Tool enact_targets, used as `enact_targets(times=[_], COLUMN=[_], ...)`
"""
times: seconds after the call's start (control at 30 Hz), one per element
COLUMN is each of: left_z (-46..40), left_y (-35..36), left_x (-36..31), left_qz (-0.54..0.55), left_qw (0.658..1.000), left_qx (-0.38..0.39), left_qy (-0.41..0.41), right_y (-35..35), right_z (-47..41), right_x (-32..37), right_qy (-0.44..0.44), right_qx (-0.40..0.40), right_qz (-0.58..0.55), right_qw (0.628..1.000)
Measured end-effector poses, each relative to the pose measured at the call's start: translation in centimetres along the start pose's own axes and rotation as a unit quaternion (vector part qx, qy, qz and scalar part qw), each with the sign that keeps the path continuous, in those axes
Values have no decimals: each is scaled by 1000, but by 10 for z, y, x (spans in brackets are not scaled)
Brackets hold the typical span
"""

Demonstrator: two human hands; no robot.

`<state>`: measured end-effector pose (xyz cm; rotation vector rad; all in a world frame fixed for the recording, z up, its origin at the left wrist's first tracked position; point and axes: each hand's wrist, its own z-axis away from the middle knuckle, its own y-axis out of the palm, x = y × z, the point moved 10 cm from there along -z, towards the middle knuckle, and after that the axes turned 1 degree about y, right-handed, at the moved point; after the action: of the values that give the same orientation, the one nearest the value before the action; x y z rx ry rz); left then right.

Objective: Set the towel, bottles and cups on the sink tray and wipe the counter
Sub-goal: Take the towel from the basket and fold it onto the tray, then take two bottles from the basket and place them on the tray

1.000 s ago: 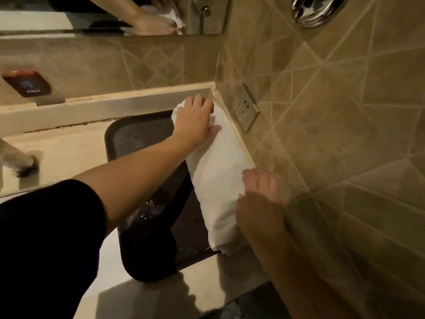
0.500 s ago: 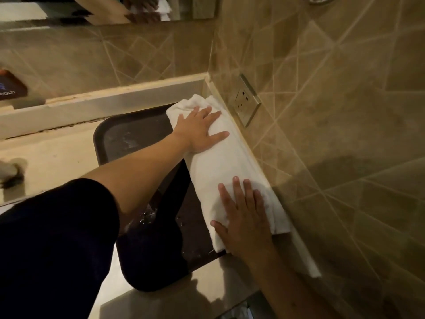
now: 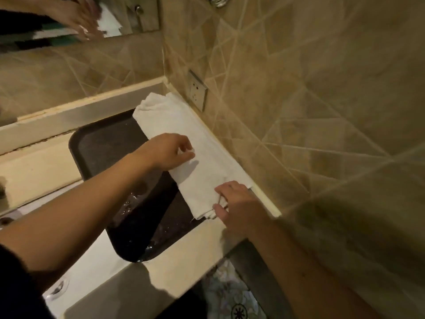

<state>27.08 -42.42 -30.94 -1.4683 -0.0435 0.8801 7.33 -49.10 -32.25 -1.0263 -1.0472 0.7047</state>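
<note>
A folded white towel (image 3: 181,139) lies lengthwise along the right side of a dark tray (image 3: 101,143), close to the tiled side wall. My left hand (image 3: 169,151) rests at the towel's left edge near its middle, fingers curled and pinching the cloth. My right hand (image 3: 236,203) is at the towel's near end, fingertips pinching its layered corner. The tray's surface is wet, with water drops near my left forearm. No bottles or cups are in view.
The tray sits on a beige counter (image 3: 41,171) in the corner. A wall socket (image 3: 197,93) is just beyond the towel. A mirror (image 3: 69,17) above reflects the hands. A clear plastic item (image 3: 57,287) lies at the counter's near left. Patterned floor (image 3: 230,295) shows below.
Both hands went from pressing flat on the towel to pinching it. My left hand slid from the far end toward the middle; the right stayed at the near end.
</note>
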Motion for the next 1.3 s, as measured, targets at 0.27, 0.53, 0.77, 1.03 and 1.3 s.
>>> enact_targets(times=[0.27, 0.53, 0.77, 1.03, 1.3], left_z=[100, 235, 390, 559, 698], left_y=[66, 180, 293, 414, 518], left_x=[-154, -359, -540, -688, -809], left_qz=[-28, -87, -117, -171, -188], left_qw=[989, 937, 840, 724, 599], left_qx=[99, 181, 259, 333, 391], left_qy=[110, 287, 462, 579, 673], right_y=[-31, -37, -33, 9, 58], right_z=[176, 433, 694, 936, 1110], right_x=[-74, -118, -132, -119, -116], right_qy=[194, 333, 478, 643, 740], right_qx=[6, -70, -166, -240, -259], right_qz=[-99, -116, -109, -125, -154], right_qw=[976, 933, 856, 717, 601])
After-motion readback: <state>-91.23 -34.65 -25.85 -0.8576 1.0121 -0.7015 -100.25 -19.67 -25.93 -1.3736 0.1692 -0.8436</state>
